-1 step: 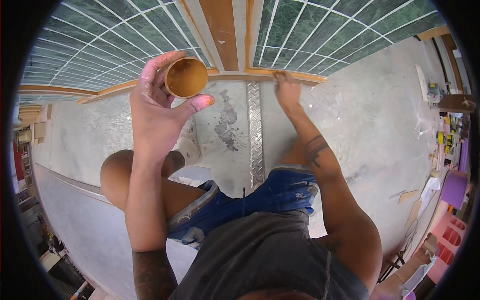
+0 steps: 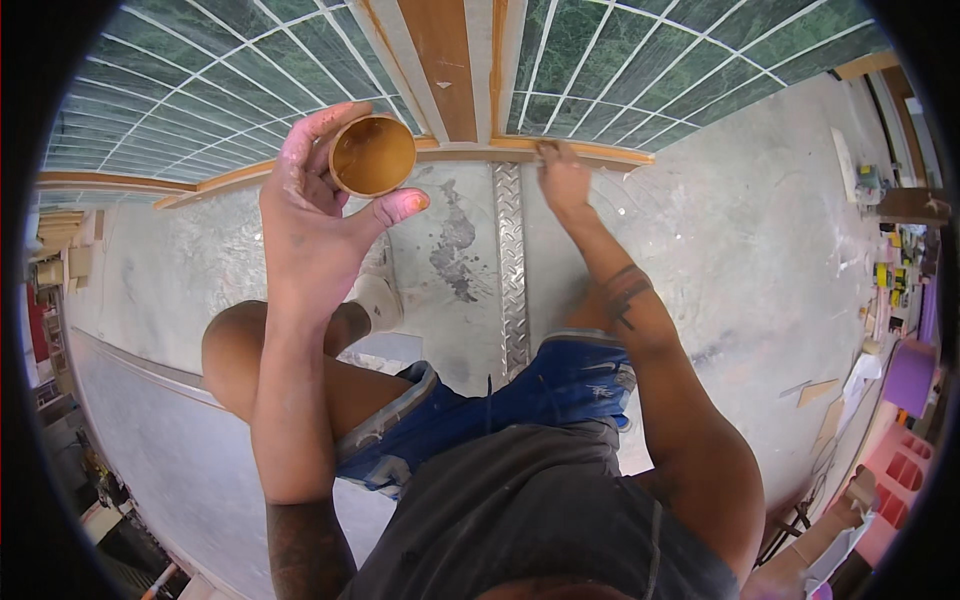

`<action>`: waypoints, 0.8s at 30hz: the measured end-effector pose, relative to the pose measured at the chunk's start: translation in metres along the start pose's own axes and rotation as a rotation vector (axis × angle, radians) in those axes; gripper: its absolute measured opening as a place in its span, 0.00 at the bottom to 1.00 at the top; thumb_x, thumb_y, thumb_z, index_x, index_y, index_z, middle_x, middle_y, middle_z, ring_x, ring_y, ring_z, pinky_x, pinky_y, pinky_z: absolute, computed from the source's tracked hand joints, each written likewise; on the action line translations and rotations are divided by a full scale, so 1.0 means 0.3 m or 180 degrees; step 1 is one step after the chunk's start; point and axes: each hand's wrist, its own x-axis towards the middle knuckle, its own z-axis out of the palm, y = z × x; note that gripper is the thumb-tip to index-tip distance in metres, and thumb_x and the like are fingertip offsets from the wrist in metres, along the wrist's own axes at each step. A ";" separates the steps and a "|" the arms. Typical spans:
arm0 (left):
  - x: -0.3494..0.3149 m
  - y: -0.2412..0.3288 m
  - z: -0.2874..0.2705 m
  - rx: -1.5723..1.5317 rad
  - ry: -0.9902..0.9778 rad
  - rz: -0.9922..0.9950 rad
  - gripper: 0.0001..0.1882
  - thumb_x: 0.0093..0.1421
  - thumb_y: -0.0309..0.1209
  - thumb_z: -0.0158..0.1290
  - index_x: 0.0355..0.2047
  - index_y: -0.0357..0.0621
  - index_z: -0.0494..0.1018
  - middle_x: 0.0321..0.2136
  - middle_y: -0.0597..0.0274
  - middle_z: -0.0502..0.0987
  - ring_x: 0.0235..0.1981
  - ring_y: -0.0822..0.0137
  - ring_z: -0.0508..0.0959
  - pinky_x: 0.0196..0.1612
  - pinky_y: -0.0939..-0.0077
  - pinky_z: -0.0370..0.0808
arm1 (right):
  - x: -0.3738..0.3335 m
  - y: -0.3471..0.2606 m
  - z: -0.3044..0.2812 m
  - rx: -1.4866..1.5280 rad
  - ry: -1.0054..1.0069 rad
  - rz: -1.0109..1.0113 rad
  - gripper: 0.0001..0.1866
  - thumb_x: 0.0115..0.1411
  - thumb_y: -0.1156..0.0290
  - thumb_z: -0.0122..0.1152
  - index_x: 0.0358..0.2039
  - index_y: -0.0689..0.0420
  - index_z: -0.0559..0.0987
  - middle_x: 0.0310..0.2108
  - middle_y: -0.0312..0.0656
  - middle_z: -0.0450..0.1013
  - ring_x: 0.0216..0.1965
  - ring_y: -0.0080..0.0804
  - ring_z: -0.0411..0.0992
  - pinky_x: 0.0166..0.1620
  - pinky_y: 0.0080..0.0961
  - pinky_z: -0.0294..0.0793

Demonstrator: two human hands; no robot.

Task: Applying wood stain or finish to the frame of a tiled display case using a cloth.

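My left hand (image 2: 318, 205) is wrapped round a small round cup (image 2: 373, 157), its mouth facing up, with amber-brown stain or varnish coating the inside. Pink and orange smears mark the thumb and fingers. Farther right, my right hand (image 2: 565, 180) has its fingers closed against the lower wooden rail (image 2: 610, 153) of a framed panel. Whatever those fingers pinch is hidden. Above the rail stands a green panel with a white grid (image 2: 640, 75). A brown upright post (image 2: 440, 70), edged with pale strips, divides it from a similar gridded panel (image 2: 210, 85) at the left.
A metal tread-plate strip (image 2: 510, 270) runs along the grey floor (image 2: 760, 240) between my legs. Dark stains (image 2: 455, 245) spot the floor left of it. A purple container (image 2: 910, 378) and a pink perforated item (image 2: 895, 475) stand at the right edge among clutter.
My right hand has slid slightly left along the lower rail. The left hand and the cup hold nearly the same place.
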 end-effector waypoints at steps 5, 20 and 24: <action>-0.002 0.015 0.012 0.0046 -0.0028 -0.0063 0.40 0.43 0.15 0.71 0.57 0.36 0.67 0.52 0.55 0.76 0.54 0.65 0.76 0.59 0.70 0.74 | 0.063 -0.116 0.150 -0.0190 -0.0172 -0.0453 0.11 0.56 0.70 0.60 0.40 0.55 0.81 0.37 0.42 0.74 0.39 0.42 0.78 0.41 0.39 0.79; 0.015 -0.004 0.044 0.0102 -0.0069 -0.0039 0.41 0.42 0.18 0.73 0.58 0.38 0.67 0.51 0.55 0.75 0.55 0.64 0.75 0.59 0.69 0.74 | -0.041 0.361 -0.080 -0.1207 -0.0353 -0.0743 0.12 0.59 0.71 0.54 0.42 0.56 0.78 0.41 0.42 0.74 0.41 0.36 0.77 0.40 0.38 0.77; 0.016 -0.012 0.040 0.0182 -0.0171 0.0047 0.40 0.45 0.20 0.72 0.59 0.42 0.67 0.53 0.55 0.76 0.56 0.62 0.75 0.58 0.65 0.77 | -0.072 0.565 -0.207 -0.1461 -0.0436 -0.0217 0.10 0.60 0.70 0.53 0.41 0.56 0.78 0.41 0.42 0.74 0.43 0.38 0.77 0.42 0.40 0.78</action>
